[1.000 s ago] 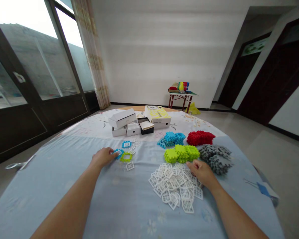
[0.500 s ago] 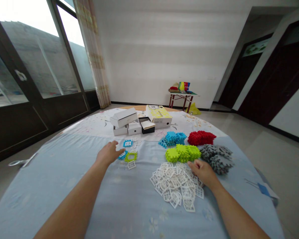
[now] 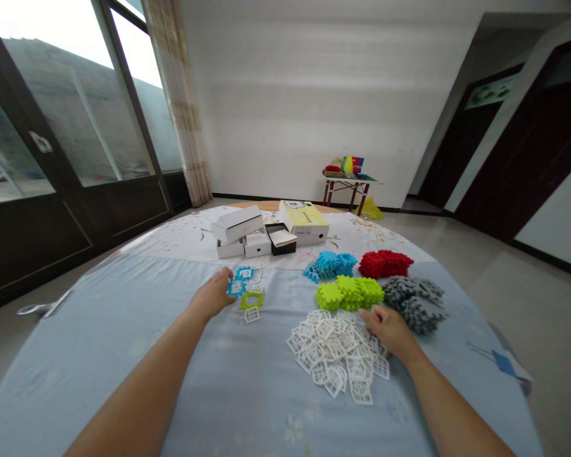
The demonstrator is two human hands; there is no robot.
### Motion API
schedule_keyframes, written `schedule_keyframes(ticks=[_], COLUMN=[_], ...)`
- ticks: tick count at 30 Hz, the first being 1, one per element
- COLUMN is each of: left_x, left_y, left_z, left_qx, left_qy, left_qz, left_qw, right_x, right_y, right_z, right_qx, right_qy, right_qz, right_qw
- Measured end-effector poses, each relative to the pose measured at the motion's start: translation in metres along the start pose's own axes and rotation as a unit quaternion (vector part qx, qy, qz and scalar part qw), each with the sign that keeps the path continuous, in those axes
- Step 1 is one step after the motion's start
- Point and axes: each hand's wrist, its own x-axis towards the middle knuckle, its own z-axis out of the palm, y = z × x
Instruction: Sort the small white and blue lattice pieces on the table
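At the left of the cloth, my left hand (image 3: 213, 295) has its thumb and fingers closed on the edges of a blue square toothed frame (image 3: 236, 288). That frame lies close in front of another blue toothed frame (image 3: 244, 273) with a white lattice window in it; whether they touch is too small to tell. A lime-green toothed frame (image 3: 252, 300) and a loose white lattice window (image 3: 252, 314) lie beside my hand. My right hand (image 3: 387, 325) rests with curled fingers between the lime-green stacked pieces (image 3: 349, 293) and a heap of white window pieces (image 3: 337, 349). Nothing shows in its fingers.
Piles of blue pieces (image 3: 330, 264), red pieces (image 3: 385, 263) and grey pieces (image 3: 416, 301) stand at the right. Behind are white boxes (image 3: 238, 224), a black open box (image 3: 280, 241) and a yellow-white carton (image 3: 304, 221). Blue flowered cloth (image 3: 219, 387) covers the round table.
My left hand has lowered around the blue frame and closed on it. The frame now sits slightly farther back, nearer the other blue frame. My right hand has stayed in place.
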Motion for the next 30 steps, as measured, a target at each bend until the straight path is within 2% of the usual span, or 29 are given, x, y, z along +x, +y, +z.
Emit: schedule_keyframes(ticks=[3, 8, 14, 18, 24, 27, 30], left_x=[-0.002, -0.005, -0.004, -0.004, -0.004, -0.002, 0.000], left_y=[0.009, 0.016, 0.009, 0.010, 0.018, 0.020, 0.022], left_z=[-0.010, -0.020, -0.010, 0.003, 0.010, 0.008, 0.005], left_qx=[-0.016, -0.036, -0.052, -0.019, 0.019, -0.039, -0.103], left_qy=[-0.042, -0.068, -0.088, -0.092, -0.069, -0.039, 0.002], left_qz=[0.024, 0.031, 0.004, -0.014, -0.022, -0.016, 0.016], left_qw=[0.999, 0.997, 0.995, 0.995, 0.997, 0.998, 0.995], right_x=[0.000, -0.001, -0.002, -0.002, 0.000, 0.000, 0.001], right_y=[-0.001, -0.001, -0.003, -0.004, -0.004, -0.005, -0.007], right_z=[-0.001, -0.001, -0.002, -0.002, -0.002, -0.002, -0.002], right_qx=[0.003, -0.001, 0.010, 0.010, -0.006, -0.015, -0.013], right_qy=[0.003, 0.007, 0.008, 0.008, 0.007, 0.019, 0.022], right_qz=[-0.002, -0.004, -0.003, -0.003, -0.004, -0.015, -0.015], right_qw=[1.000, 1.000, 1.000, 1.000, 1.000, 1.000, 1.000])
